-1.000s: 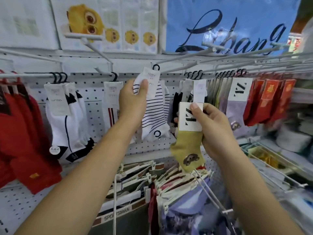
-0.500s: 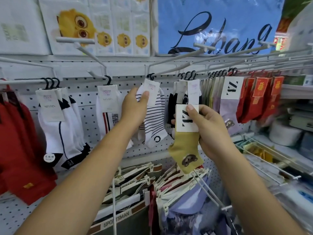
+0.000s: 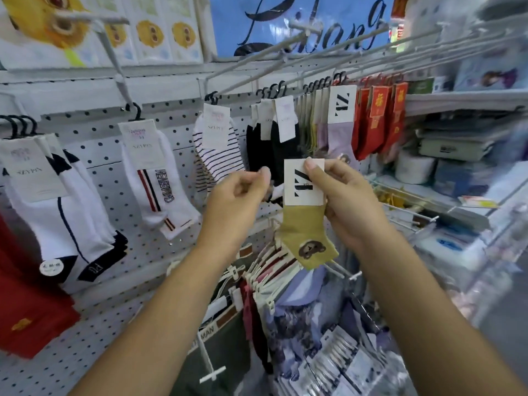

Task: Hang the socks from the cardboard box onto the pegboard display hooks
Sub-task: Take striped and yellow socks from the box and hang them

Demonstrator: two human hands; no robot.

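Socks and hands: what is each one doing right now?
Yellow sock: not hung, held up by its card.
Right hand: pinching the yellow sock's card.
Left hand: fingers curled beside the card; grip unclear.
Striped sock: hanging up.
Purple sock: hanging up.

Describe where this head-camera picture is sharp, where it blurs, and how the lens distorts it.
Head view: the mustard sock pinched in the right hand is fairly sharp; the shelves at the right edge smear into blur; the wide-angle lens splays the hook rods outward; lighting is flat and even, without hard shadows.
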